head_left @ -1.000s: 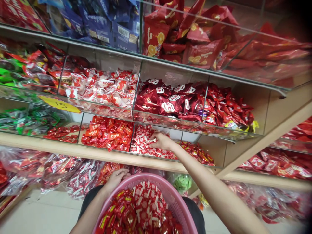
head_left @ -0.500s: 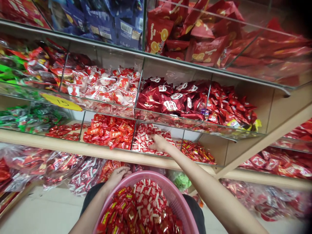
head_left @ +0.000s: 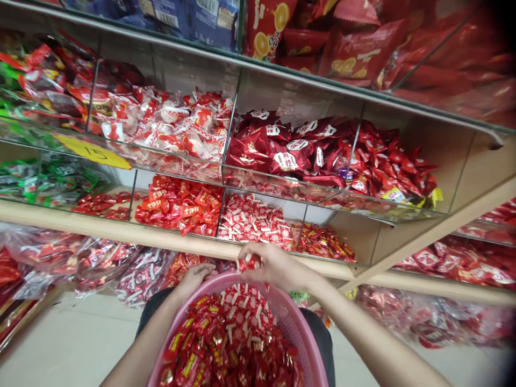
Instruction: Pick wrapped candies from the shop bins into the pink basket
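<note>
Head: right hand [head_left: 274, 264] around seemingly glossy candies [head_left: 249, 262], left hand [head_left: 193, 280] loose beside mesh basket [head_left: 291, 317].

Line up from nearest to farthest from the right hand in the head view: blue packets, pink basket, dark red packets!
1. Pink basket, just below the right hand.
2. Dark red packets, above the hand.
3. Blue packets, highest up, towards the left.

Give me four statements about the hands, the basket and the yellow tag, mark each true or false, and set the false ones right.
1. The right hand holds red-wrapped candy. True.
2. The left hand is deep inside the pink basket. False: it is at the rim.
3. The yellow tag reads 15. True.
4. The basket is empty. False: it contains many wrapped sweets.
</note>
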`<state>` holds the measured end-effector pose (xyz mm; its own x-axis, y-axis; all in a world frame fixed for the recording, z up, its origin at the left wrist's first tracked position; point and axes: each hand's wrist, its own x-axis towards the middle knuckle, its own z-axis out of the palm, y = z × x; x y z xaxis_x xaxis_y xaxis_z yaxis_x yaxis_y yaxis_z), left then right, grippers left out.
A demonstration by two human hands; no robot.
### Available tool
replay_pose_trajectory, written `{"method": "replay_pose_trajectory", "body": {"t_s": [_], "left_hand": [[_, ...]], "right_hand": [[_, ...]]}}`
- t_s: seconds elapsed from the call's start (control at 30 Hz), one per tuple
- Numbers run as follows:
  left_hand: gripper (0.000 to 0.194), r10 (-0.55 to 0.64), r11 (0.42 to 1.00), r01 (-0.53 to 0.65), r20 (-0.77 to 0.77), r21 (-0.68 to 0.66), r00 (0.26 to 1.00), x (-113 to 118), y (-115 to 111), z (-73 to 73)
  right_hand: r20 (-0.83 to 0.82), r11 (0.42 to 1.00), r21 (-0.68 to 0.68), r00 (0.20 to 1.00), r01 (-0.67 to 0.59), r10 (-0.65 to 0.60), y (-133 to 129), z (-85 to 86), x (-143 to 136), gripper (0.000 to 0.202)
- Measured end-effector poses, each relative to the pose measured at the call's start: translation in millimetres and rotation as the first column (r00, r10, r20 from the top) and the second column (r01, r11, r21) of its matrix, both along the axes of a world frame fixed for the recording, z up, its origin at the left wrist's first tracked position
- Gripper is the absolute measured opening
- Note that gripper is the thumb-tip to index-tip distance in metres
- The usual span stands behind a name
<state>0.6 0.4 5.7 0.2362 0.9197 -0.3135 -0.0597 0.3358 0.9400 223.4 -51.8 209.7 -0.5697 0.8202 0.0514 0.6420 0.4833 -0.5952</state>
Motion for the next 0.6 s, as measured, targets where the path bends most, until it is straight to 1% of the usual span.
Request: {"method": "replay_pose_trajectory", "body": {"t_s": [0.07,0.1,0.2,0.27,0.33,0.43,0.53,0.6], "left_hand": [[0.029,0.007,1.000,-0.007,-0.003,0.002,1.000,1.6,-0.9,2.2],[0.028,0.009,1.000,-0.009,-0.007,0.005,1.000,2.1,-1.3,3.2],[0.030,0.004,1.000,-0.004,-0.030,-0.006,1.000,2.1,-1.7,4.8],[0.032,0.006,1.000,-0.007,-0.037,-0.019,0.999,1.1,-1.1,4.7],[0.034,0.010,1.000,-0.011,-0.039,-0.017,0.999,-0.1,-0.3,4.3],[0.038,0.002,1.000,-0.002,-0.043,-0.010,0.999,-0.7,0.4,4.3],[0.040,0.000,1.000,-0.001,-0.037,-0.016,0.999,0.1,0.1,4.9],[0.040,0.006,1.000,-0.006,-0.035,-0.013,0.999,0.7,-0.3,4.9]], "right_hand": [[0.065,0.998,-0.061,0.998,-0.013,0.017,-11.3,-28.3,-3.3,0.024],[0.119,0.998,-0.066,0.993,-0.005,0.013,-14.7,-44.3,-5.3,0.026],[0.301,0.998,-0.047,0.953,-0.028,0.041,-19.0,-89.5,-14.9,0.027],[0.403,0.999,-0.020,0.914,-0.034,0.039,-19.5,-111.9,-24.6,0.027],[0.462,0.998,0.048,0.887,-0.035,0.008,-19.2,-127.8,-35.0,0.027],[0.487,0.985,0.171,0.872,-0.032,-0.057,-17.9,-144.2,-47.0,0.028],[0.497,0.972,0.235,0.858,0.008,-0.127,-17.1,-155.1,-51.9,0.027],[0.502,0.964,0.266,0.851,0.019,-0.155,-17.6,-159.0,-52.2,0.025]]}}
